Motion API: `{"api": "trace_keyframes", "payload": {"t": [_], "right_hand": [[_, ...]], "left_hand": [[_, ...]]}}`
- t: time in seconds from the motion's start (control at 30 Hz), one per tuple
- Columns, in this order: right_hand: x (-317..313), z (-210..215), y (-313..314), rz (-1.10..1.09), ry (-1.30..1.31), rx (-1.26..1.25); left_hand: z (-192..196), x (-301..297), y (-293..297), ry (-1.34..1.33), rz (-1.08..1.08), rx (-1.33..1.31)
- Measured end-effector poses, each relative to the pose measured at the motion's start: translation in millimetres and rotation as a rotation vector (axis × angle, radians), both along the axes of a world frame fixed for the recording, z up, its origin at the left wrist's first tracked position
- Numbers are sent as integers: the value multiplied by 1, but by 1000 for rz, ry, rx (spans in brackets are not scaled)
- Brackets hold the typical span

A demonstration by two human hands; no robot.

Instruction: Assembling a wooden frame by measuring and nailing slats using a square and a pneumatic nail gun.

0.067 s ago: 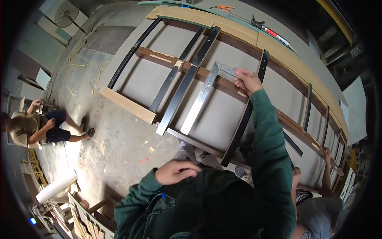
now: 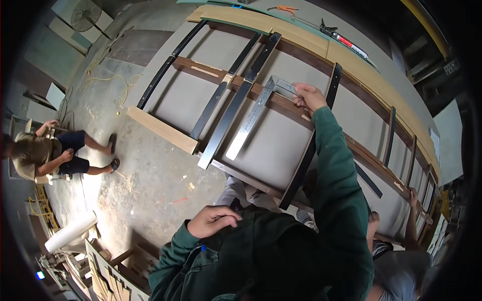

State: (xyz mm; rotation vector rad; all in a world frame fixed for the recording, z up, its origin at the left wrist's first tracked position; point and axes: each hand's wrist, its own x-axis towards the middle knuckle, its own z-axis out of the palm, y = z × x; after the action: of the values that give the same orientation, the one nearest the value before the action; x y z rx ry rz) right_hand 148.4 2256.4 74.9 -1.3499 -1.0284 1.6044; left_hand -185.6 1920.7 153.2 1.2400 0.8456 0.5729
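Note:
A metal try square [image 2: 255,111] is gripped by its short arm in my right hand [image 2: 311,96], fingers pinched around it. Its long blade slants down to the left over an open bay of the wooden frame [image 2: 290,106], beside a dark bar [image 2: 227,123]. I cannot tell whether the blade touches the frame. My left hand [image 2: 215,221] hovers at my front, near my body, holding nothing; its fingers are loosely bent and the thumb is apart from them.
Light wood boards [image 2: 296,37] run along the frame's far side. Beyond them lie a caulking gun [image 2: 346,44] and orange-handled pliers [image 2: 284,9]. A co-worker's hand [image 2: 413,196] touches the frame at right. Another person [image 2: 45,155] sits at left, near a white roll [image 2: 70,233].
My left hand has shifted slightly left and its fingers curl more. The square's blade end has moved a little up and left with my right hand.

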Motion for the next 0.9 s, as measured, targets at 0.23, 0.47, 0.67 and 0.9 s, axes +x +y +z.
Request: {"api": "trace_keyframes", "payload": {"t": [0.23, 0.47, 0.67, 0.9], "right_hand": [[-33, -30, 24, 19, -280, 60], [-36, -46, 36, 47, -481, 100], [-39, -40, 36, 76, -493, 55], [-41, -37, 31, 74, -463, 67]], "left_hand": [[-39, -10, -34, 26, 703, -178], [-62, -33, -21, 45, 763, -177], [-71, -49, -7, 68, 778, -188], [-80, -55, 0, 92, 801, -218]]}}
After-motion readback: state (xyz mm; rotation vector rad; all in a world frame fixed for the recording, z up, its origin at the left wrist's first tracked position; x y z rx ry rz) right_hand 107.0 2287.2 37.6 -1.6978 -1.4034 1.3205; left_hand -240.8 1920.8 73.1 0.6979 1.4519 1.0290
